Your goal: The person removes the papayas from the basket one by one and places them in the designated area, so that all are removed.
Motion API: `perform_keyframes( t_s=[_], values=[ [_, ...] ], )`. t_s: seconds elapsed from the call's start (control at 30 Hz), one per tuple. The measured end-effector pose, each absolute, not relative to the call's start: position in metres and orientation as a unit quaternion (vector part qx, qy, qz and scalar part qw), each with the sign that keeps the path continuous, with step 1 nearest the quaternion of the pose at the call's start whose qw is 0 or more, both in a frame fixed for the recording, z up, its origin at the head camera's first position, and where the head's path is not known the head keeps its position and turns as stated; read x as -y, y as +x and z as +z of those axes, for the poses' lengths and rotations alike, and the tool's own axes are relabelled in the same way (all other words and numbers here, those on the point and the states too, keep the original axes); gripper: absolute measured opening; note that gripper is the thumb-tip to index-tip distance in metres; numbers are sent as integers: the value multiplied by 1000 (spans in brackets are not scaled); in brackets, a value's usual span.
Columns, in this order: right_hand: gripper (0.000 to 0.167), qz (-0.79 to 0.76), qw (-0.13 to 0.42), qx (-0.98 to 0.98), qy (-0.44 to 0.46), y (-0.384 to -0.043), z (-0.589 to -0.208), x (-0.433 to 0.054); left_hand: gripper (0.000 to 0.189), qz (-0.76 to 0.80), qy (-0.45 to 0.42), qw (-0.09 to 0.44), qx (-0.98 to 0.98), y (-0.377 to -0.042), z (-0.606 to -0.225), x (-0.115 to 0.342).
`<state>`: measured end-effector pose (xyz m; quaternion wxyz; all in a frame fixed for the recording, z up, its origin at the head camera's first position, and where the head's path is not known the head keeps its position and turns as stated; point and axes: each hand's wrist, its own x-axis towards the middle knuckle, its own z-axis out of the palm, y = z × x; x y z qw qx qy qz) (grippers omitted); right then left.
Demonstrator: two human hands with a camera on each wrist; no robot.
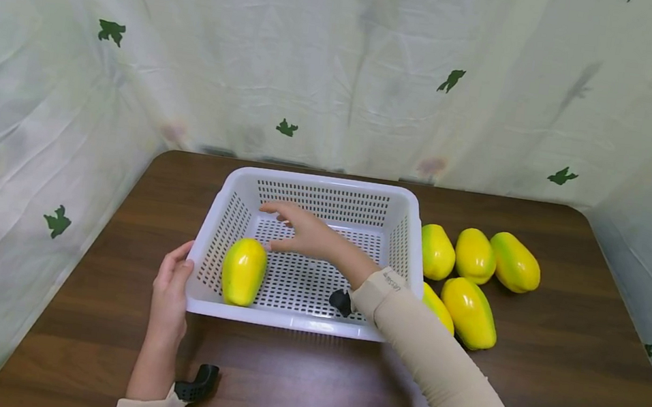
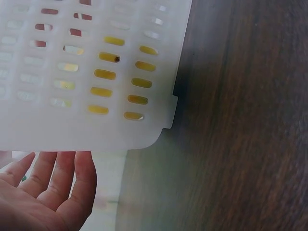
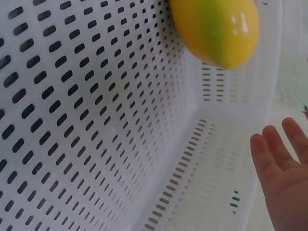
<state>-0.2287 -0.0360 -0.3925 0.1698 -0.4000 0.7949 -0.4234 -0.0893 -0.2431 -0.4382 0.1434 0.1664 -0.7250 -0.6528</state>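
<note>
A white perforated plastic basket stands on the brown table. One glossy yellow fruit with a green tinge, shaped like a papaya, lies in its front left corner. My left hand holds the basket's left rim, thumb on top and fingers along the outside. Over the basket's inside reaches my right hand, fingers spread and holding nothing, its thumb close to the fruit's upper end. In the right wrist view the fruit is apart from the fingers.
Several more yellow fruits lie on the table right of the basket; one is partly hidden by the basket and right sleeve. Black wrist mounts show at both wrists. A pale curtain with green leaf shapes surrounds the table.
</note>
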Motion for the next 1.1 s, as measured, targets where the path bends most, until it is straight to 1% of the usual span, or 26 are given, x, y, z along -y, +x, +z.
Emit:
perform_keyframes(
  t_s=[0.23, 0.53, 0.8, 0.97, 1.1],
  values=[
    [67, -379, 235, -790, -421, -229, -400, 51, 36, -653, 166, 138, 726, -89, -437, 243],
    [68, -337, 294, -787, -426, -224, -409, 61, 36, -659, 162, 133, 723, -90, -436, 244],
    [65, -311, 290, -804, -415, -227, -409, 57, 37, -657, 169, 127, 723, -90, -436, 244],
    [57, -292, 286, -818, -404, -228, -408, 53, 37, -659, 172, 123, 722, -90, -436, 244],
    [50, -313, 292, -809, -404, -230, -410, 52, 36, -661, 169, 126, 720, -90, -436, 244]
  ],
)
